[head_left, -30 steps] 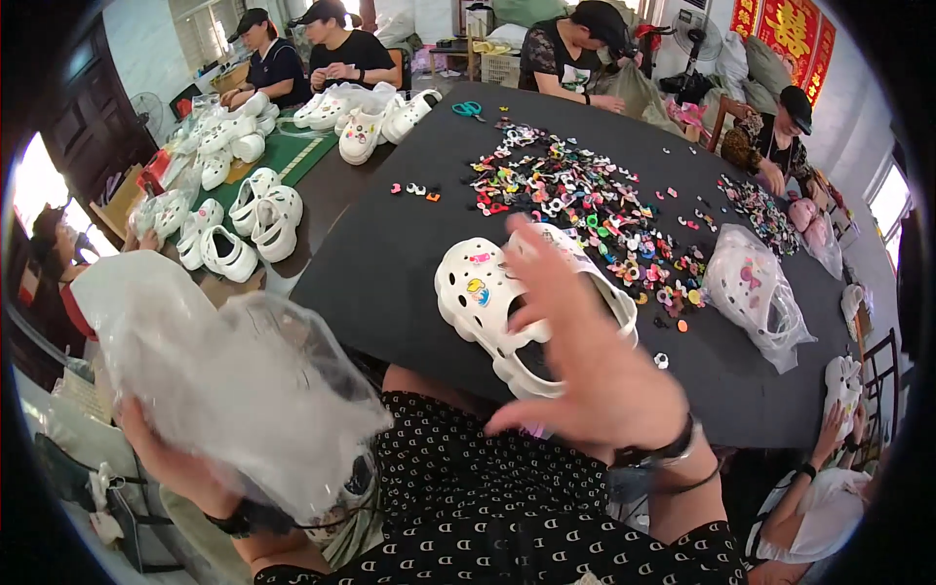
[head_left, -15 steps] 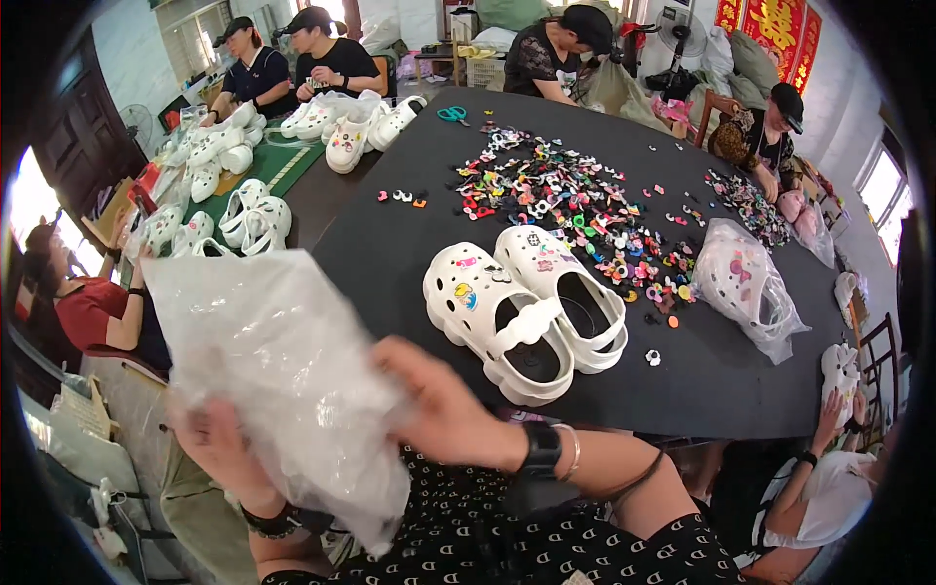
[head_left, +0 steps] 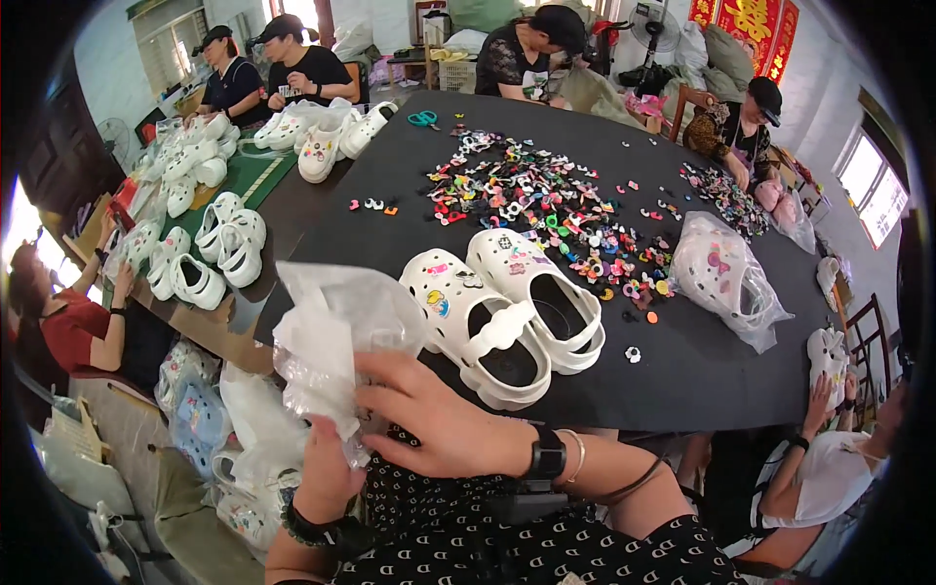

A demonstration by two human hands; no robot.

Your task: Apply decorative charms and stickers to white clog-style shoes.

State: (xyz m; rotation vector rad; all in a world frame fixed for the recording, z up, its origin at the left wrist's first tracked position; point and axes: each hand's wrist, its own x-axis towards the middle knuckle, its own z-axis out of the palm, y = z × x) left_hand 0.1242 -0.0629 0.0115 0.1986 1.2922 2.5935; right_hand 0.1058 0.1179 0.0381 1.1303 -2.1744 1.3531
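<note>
A crumpled, translucent plastic bag (head_left: pixel 317 336) is bunched between my two hands at the table's near left edge. My left hand (head_left: pixel 327 473) is closed on its lower end. From the right, my right hand (head_left: pixel 429 419) grips the bag's side, its bent fingers partly hidden in the folds. Just beyond the bag stands a pair of white clogs, a left clog (head_left: pixel 441 297) and a right clog (head_left: pixel 507 255), with colourful charms in their holes. The bag's top edge comes close to the left clog.
Loose shoe charms (head_left: pixel 526 190) lie heaped on the black table (head_left: pixel 370 263). A bagged clog (head_left: pixel 717 268) is at the right, teal scissors (head_left: pixel 422 118) at the far edge. More white clogs (head_left: pixel 234 239) fill the left table. Bagged clogs (head_left: pixel 200 419) sit below. Several people work around.
The bag, spread wide before, is now gathered into a smaller bunch and has shifted right. My left hand has moved right, nearer my right hand. The whole view has shifted slightly.
</note>
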